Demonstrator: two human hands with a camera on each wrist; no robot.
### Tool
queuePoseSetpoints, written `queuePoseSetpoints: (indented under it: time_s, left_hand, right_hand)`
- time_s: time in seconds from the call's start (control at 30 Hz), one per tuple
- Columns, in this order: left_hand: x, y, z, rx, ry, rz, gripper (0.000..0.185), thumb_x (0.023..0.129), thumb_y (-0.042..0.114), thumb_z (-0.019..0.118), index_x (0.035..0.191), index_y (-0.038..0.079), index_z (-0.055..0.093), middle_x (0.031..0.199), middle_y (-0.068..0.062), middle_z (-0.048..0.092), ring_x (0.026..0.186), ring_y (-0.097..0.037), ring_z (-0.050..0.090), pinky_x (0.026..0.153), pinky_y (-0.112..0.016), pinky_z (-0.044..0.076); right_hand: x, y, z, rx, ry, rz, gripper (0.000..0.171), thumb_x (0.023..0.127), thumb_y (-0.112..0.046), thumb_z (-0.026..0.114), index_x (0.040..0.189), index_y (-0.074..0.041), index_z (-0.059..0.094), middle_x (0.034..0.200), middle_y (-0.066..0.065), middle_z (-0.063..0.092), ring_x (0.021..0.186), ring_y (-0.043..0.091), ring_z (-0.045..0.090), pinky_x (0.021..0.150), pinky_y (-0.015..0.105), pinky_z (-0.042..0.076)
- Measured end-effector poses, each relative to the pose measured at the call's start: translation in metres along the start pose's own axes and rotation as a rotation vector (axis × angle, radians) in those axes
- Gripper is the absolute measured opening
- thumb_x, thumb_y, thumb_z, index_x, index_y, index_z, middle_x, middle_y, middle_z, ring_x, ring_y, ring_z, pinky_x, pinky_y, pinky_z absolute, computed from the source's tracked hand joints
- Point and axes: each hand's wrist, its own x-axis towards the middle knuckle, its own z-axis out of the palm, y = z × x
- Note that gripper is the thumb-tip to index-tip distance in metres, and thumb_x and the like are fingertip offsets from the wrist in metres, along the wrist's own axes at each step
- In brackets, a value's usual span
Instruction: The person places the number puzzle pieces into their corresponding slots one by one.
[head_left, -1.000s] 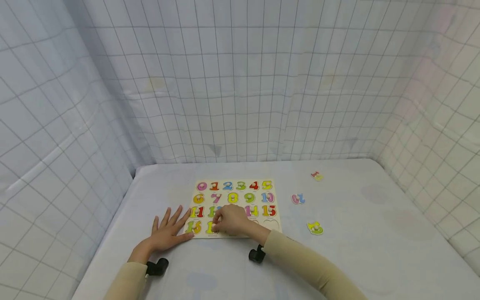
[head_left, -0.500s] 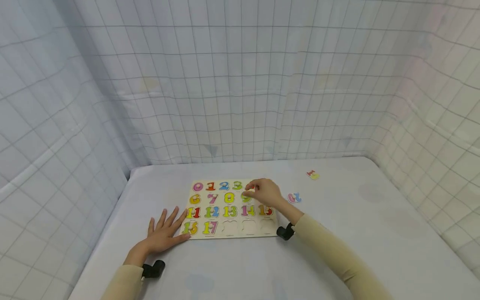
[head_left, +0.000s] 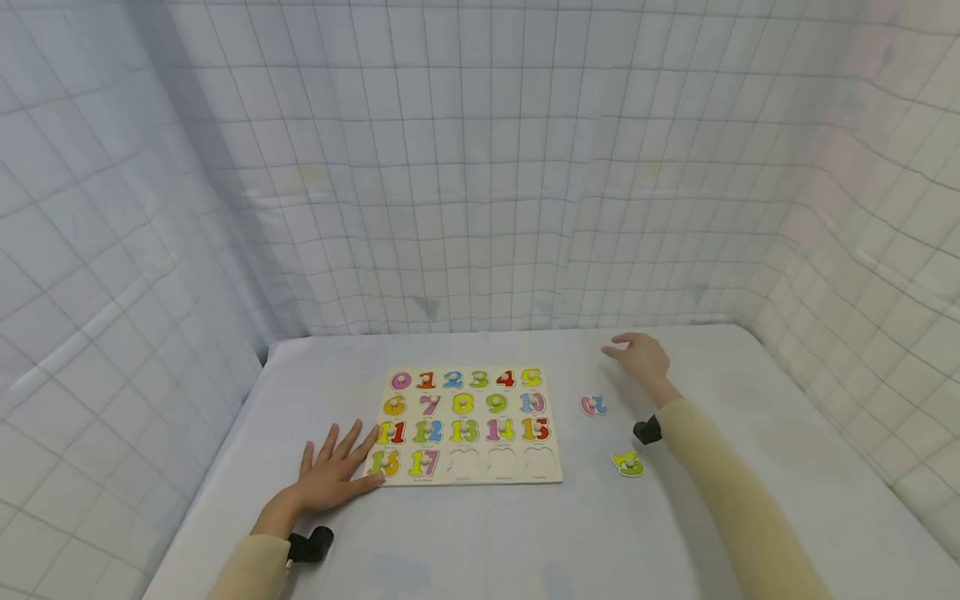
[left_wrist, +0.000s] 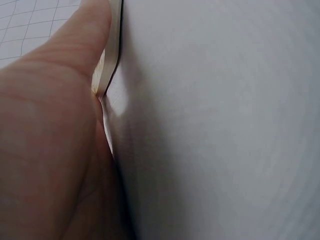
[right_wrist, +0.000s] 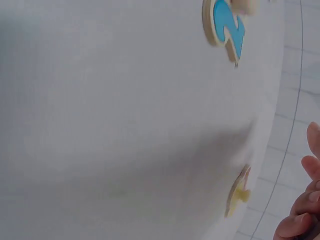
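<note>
My left hand [head_left: 330, 477] lies with spread fingers at the left edge of a wooden number puzzle board [head_left: 482, 468], its thumb on the near left corner. The left wrist view shows that thumb [left_wrist: 75, 37] along the board's side. My right hand [head_left: 641, 358] hovers over the far right of the table, fingers loosely bent and holding nothing. Below it, in the right wrist view, lies a red and yellow knobbed piece [right_wrist: 237, 194], apart from the fingers; the hand hides it in the head view. Number pieces 0 to 17 sit in the board; three recesses are bare.
Right of the board lies the pink and blue 20 piece [head_left: 593, 405]. Nearer the front is a yellow and green number piece [head_left: 627, 464]. A white cloth covers the table [head_left: 465, 550], with gridded white curtains [head_left: 480, 208] behind and at both sides.
My right hand has left the 17 piece, now seated in the bottom row, and crossed the board to the far right, over the red and yellow piece. My left hand has stayed put.
</note>
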Motion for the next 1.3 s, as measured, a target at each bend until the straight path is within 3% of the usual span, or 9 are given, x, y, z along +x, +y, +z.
queuePoseSetpoints:
  time_s: [0.07,0.2,0.37,0.53,0.8,0.93,1.1,1.3]
  left_hand:
    - [0.0,0.0,0.001,-0.007,-0.007,-0.006,0.082,0.088,0.06,0.053,0.152,0.018,0.024,0.155,-0.02,0.009,0.137,-0.048,-0.009,0.097,-0.065,-0.019]
    - [0.003,-0.008,0.008,0.023,-0.002,-0.012,0.081,0.088,0.063,0.05,0.153,0.028,0.019,0.157,-0.016,0.008,0.139,-0.044,-0.011,0.098,-0.063,-0.02]
    - [0.004,-0.005,0.006,0.027,-0.005,-0.004,0.082,0.088,0.063,0.051,0.153,0.024,0.02,0.157,-0.017,0.008,0.139,-0.045,-0.009,0.098,-0.064,-0.018]
    - [0.004,-0.001,0.003,0.023,-0.015,-0.014,0.081,0.088,0.06,0.053,0.153,0.02,0.022,0.156,-0.018,0.009,0.138,-0.046,-0.009,0.098,-0.065,-0.018]
    - [0.005,0.003,-0.002,0.025,-0.027,-0.031,0.084,0.087,0.062,0.053,0.152,0.017,0.023,0.156,-0.019,0.008,0.138,-0.046,-0.009,0.099,-0.065,-0.017]
    - [0.006,-0.001,0.003,0.035,-0.014,-0.022,0.083,0.088,0.063,0.051,0.153,0.022,0.021,0.157,-0.017,0.008,0.138,-0.045,-0.009,0.099,-0.063,-0.019]
    - [0.008,-0.005,0.008,0.037,-0.015,-0.024,0.084,0.086,0.066,0.05,0.153,0.024,0.02,0.157,-0.016,0.007,0.139,-0.044,-0.01,0.099,-0.062,-0.019]
    - [0.004,-0.001,0.004,0.027,-0.023,-0.055,0.084,0.087,0.064,0.052,0.152,0.02,0.022,0.157,-0.017,0.008,0.139,-0.045,-0.009,0.099,-0.064,-0.018]
  right_hand:
    - [0.002,0.013,-0.001,0.005,-0.008,0.045,0.048,0.09,-0.041,0.063,0.123,-0.006,0.063,0.107,0.019,0.064,0.072,0.024,0.058,0.05,0.028,0.041]
    - [0.002,0.029,-0.001,0.042,-0.014,0.107,0.046,0.091,-0.037,0.062,0.123,-0.004,0.062,0.119,0.022,0.06,0.093,0.033,0.06,0.059,0.032,0.044]
    - [-0.001,0.038,0.002,0.1,-0.055,0.177,0.042,0.093,-0.033,0.06,0.121,-0.002,0.063,0.133,0.026,0.048,0.117,0.044,0.046,0.075,0.044,0.044]
    - [0.003,0.043,0.008,0.119,-0.046,0.221,0.04,0.094,-0.034,0.059,0.12,-0.004,0.064,0.133,0.026,0.049,0.116,0.046,0.046,0.079,0.049,0.042]
    - [0.003,0.039,0.008,0.145,0.028,0.293,0.041,0.091,-0.036,0.062,0.113,-0.002,0.068,0.122,0.022,0.059,0.106,0.041,0.055,0.076,0.046,0.042]
    - [0.003,0.04,0.008,0.111,0.053,0.265,0.039,0.092,-0.032,0.061,0.113,0.001,0.067,0.118,0.023,0.061,0.098,0.039,0.059,0.071,0.043,0.045]
    - [0.002,0.036,0.008,0.111,0.09,0.189,0.035,0.093,-0.026,0.057,0.112,0.001,0.067,0.115,0.022,0.063,0.099,0.04,0.059,0.071,0.044,0.044]
    - [-0.001,0.003,0.012,0.094,0.038,-0.005,0.034,0.092,-0.03,0.061,0.109,-0.001,0.069,0.103,0.018,0.068,0.08,0.03,0.061,0.058,0.034,0.045]
